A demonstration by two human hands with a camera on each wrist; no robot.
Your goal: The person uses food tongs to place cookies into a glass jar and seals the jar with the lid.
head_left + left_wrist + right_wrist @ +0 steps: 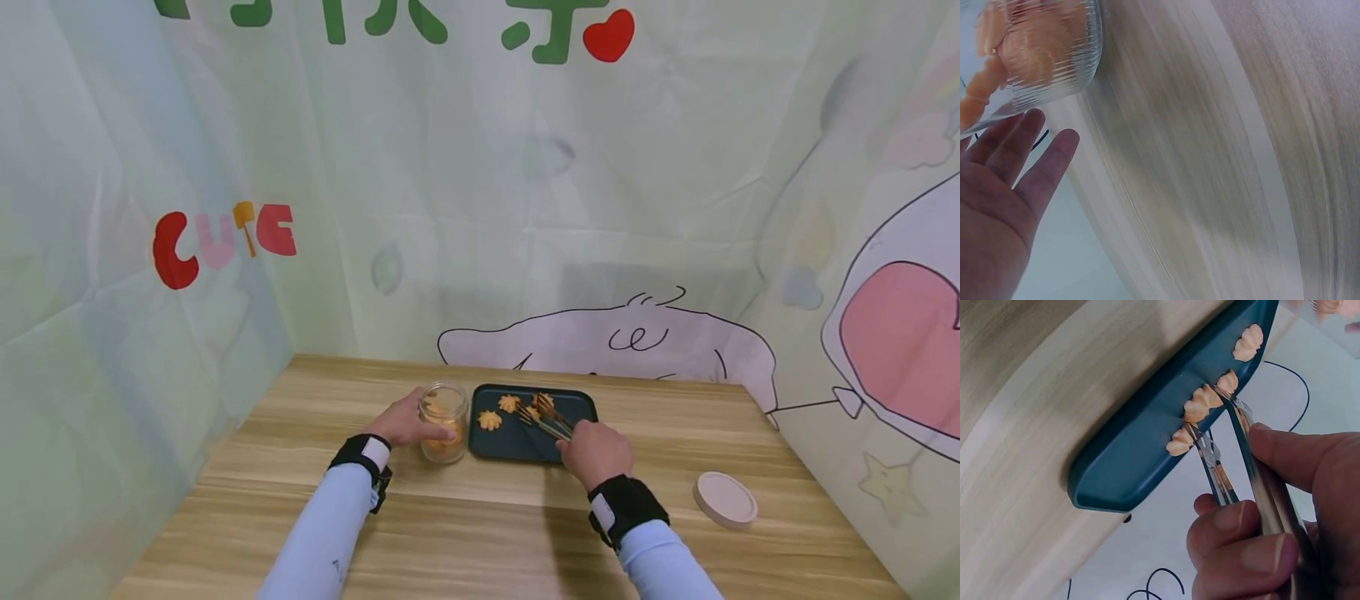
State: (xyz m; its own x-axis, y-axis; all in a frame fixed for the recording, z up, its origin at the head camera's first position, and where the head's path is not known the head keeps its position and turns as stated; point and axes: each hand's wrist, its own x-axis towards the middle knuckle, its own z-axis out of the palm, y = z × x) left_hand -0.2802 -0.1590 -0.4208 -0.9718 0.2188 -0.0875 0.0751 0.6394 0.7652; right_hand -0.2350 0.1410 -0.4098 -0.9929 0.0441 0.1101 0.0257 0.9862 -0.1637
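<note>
My left hand [401,422] grips a clear glass jar [444,455], thumb across its near side. Scalloped orange-brown cookies [1038,53] lie inside the jar, which has no lid on it. In the right hand [600,455] I hold metal tongs [1261,487] with fork-like tips, thumb on one arm and fingers on the other. Their spread tips reach down among several cookies [1197,406] on a dark teal tray [577,406]. One cookie [1227,382] is by one tip and another [1179,442] by the other; whether any is pinched I cannot tell.
The tray stands just right of the jar on a wooden table [465,533]. A round pale pink lid [726,499] lies to the right of my right wrist. A printed cloth [487,208] hangs behind and at both sides of the table.
</note>
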